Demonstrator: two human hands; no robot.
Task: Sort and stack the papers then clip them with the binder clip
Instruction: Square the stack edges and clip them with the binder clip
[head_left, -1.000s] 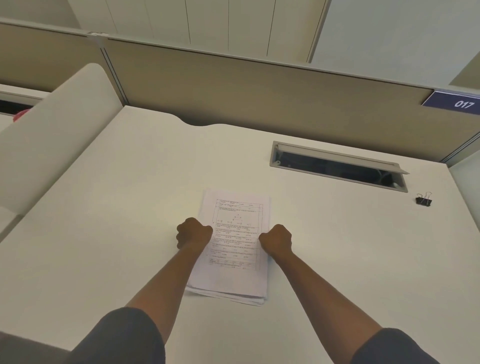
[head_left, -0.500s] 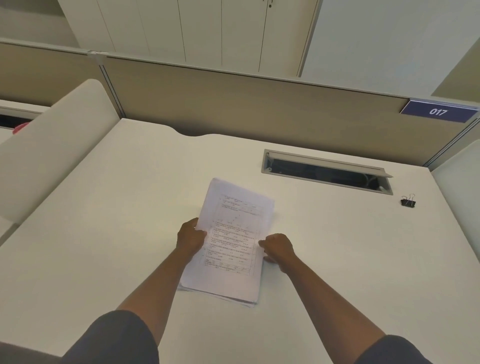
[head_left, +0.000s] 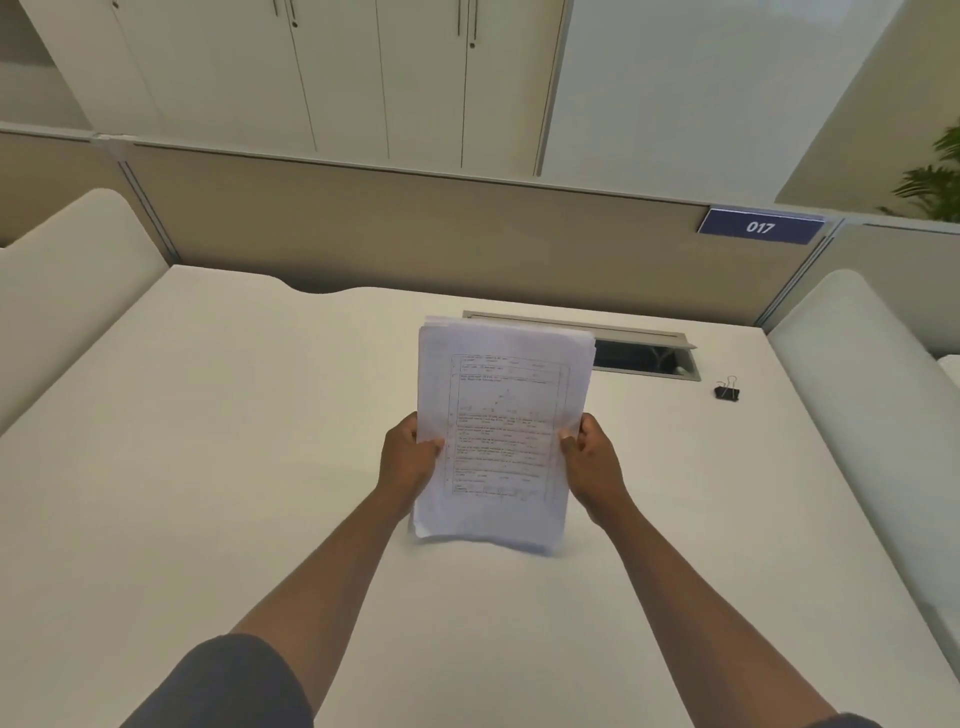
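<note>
Head view shows your left hand gripping the left edge of the paper stack, thumb across the printed front sheet and fingers curled behind. The stack stands nearly upright between your hands, its bottom edge at or just above the bench; which of the two cannot be told. Its top edges look slightly uneven, so the step in hand is likely squaring the sheets. Loosen both grips a little and tap the bottom edge on the bench so loose sheets can drop level, then turn the stack and tap a long side too. Keep your thumbs light; a hard pinch will lock the stray sheets where they are. Your right hand holds the right edge the same way, thumb in front and fingers wrapped behind. The binder clip lies on the bench well off to the right of that hand, beyond it. Once the edges line up, hold the stack with your left and reach for the clip with your right.
</note>
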